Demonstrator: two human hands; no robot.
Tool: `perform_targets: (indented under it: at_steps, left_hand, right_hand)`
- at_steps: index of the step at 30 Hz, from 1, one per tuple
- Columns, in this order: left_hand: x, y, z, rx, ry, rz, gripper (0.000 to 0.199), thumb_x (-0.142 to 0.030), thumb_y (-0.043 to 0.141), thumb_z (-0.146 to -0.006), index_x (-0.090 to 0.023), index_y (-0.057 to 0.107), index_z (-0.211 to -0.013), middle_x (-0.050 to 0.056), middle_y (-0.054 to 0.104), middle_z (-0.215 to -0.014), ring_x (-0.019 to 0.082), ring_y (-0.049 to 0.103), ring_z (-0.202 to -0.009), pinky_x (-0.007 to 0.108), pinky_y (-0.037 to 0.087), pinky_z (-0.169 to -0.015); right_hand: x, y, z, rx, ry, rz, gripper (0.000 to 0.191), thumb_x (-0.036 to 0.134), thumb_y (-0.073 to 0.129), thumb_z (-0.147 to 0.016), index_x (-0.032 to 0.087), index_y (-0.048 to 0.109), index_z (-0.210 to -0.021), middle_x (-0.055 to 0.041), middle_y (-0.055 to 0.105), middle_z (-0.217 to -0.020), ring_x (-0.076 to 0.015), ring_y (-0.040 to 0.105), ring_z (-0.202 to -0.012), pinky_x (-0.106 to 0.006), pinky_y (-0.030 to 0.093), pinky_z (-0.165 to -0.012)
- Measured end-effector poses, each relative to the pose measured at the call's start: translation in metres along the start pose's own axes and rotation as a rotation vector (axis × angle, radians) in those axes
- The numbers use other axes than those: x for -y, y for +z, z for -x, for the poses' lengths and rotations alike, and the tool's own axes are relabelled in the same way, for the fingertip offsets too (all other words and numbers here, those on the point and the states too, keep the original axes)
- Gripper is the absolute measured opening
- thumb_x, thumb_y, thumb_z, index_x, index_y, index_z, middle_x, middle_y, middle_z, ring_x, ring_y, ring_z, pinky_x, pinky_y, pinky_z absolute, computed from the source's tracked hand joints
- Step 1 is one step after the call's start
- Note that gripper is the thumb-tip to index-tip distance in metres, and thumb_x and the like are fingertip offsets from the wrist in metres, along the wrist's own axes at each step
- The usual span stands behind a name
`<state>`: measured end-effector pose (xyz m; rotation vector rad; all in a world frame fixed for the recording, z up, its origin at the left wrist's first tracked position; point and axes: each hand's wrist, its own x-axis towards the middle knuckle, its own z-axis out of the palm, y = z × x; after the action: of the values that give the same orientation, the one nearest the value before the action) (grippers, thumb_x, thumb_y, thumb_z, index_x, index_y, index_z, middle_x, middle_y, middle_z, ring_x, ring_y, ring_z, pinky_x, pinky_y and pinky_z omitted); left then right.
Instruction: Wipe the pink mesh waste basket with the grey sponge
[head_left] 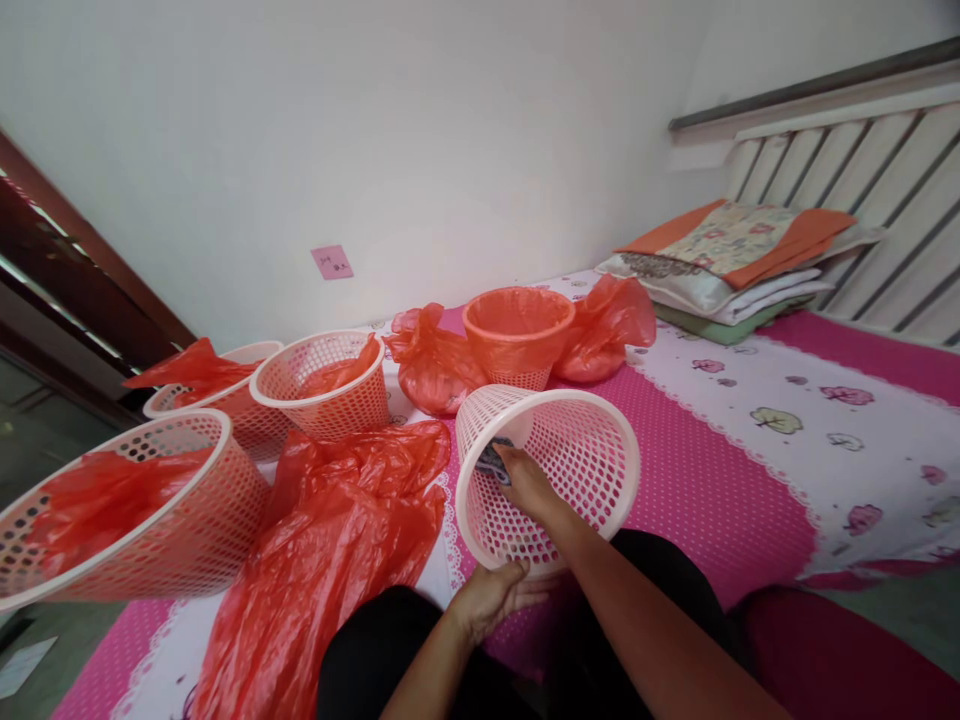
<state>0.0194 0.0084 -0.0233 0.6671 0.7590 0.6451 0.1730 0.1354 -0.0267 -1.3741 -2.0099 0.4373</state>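
Observation:
A pale pink plastic basket (581, 470) with a perforated wall lies tilted in front of me, its mouth turned toward me. My left hand (499, 600) holds its lower rim from below, thumb on the edge. Inside the basket, my right hand (529, 482) grips a dark grey cloth (495, 458) against the left inner wall. Left of this basket, a crumpled red plastic bag (337, 530) is spread over the bed.
Baskets with red bags in them stand at left: a near one (214, 530), a middle one (349, 405) and one behind (259, 425). A red-lined basket (517, 335) sits between two red bundles (431, 365) (604, 325). Folded bedding (739, 255) lies right.

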Motion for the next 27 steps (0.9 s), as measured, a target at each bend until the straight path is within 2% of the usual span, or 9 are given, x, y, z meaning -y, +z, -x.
perform_targets:
  at_steps: [6, 11, 14, 17, 23, 27]
  left_hand:
    - [0.001, 0.000, 0.000, -0.009, -0.004, -0.002, 0.057, -0.042, 0.089, -0.072, -0.004, 0.072, -0.112, 0.026, 0.077, -0.111, 0.038, 0.074, -0.108, 0.053, 0.049, -0.107]
    - [0.004, -0.005, -0.002, 0.014, -0.005, -0.008, 0.054, -0.040, 0.085, -0.077, -0.004, 0.072, -0.115, 0.027, 0.076, -0.113, 0.038, 0.073, -0.110, 0.052, 0.048, -0.109]
    - [0.006, -0.008, -0.004, 0.029, -0.001, -0.014, 0.055, -0.039, 0.083, -0.079, -0.005, 0.071, -0.120, 0.026, 0.075, -0.116, 0.037, 0.073, -0.110, 0.051, 0.049, -0.108]
    - [0.008, -0.011, -0.005, 0.051, 0.006, -0.033, 0.053, -0.041, 0.082, -0.080, -0.006, 0.072, -0.119, 0.026, 0.074, -0.121, 0.037, 0.074, -0.108, 0.050, 0.052, -0.103]
    - [0.011, -0.015, -0.007, 0.055, 0.020, -0.046, 0.044, -0.040, 0.081, -0.081, -0.009, 0.073, -0.111, 0.024, 0.074, -0.122, 0.034, 0.077, -0.096, 0.040, 0.059, -0.083]
    - [0.010, -0.015, -0.008, 0.057, 0.021, -0.044, 0.048, -0.042, 0.083, -0.078, -0.009, 0.073, -0.111, 0.024, 0.075, -0.118, 0.032, 0.078, -0.092, 0.038, 0.059, -0.080]
  right_hand:
    - [0.001, 0.001, -0.001, 0.124, 0.022, 0.126, 0.069, 0.004, 0.066, -0.075, 0.012, 0.057, -0.142, -0.0205, 0.052, -0.151, -0.0311, 0.049, -0.140, -0.046, 0.034, -0.120]
    - [0.005, 0.001, -0.001, 0.188, 0.026, 0.168, 0.057, 0.001, 0.055, -0.080, 0.015, 0.065, -0.134, -0.0147, 0.067, -0.135, -0.0276, 0.060, -0.129, -0.041, 0.040, -0.114]
    - [0.008, -0.004, -0.002, 0.223, 0.024, 0.174, 0.052, 0.002, 0.051, -0.082, 0.016, 0.069, -0.129, -0.0127, 0.071, -0.130, -0.0263, 0.064, -0.124, -0.037, 0.043, -0.111]
    - [0.012, -0.010, -0.001, 0.252, 0.039, 0.182, 0.052, 0.004, 0.049, -0.085, 0.015, 0.069, -0.131, -0.0129, 0.071, -0.132, -0.0272, 0.065, -0.124, -0.036, 0.045, -0.109]
    - [0.024, -0.022, 0.005, 0.301, 0.081, 0.206, 0.057, 0.003, 0.050, -0.083, 0.017, 0.067, -0.135, -0.0123, 0.071, -0.132, -0.0281, 0.066, -0.123, -0.036, 0.045, -0.107]
    - [0.035, -0.030, 0.010, 0.319, 0.128, 0.229, 0.053, 0.004, 0.050, -0.084, 0.017, 0.069, -0.132, -0.0142, 0.074, -0.125, -0.0299, 0.068, -0.117, -0.037, 0.046, -0.102]
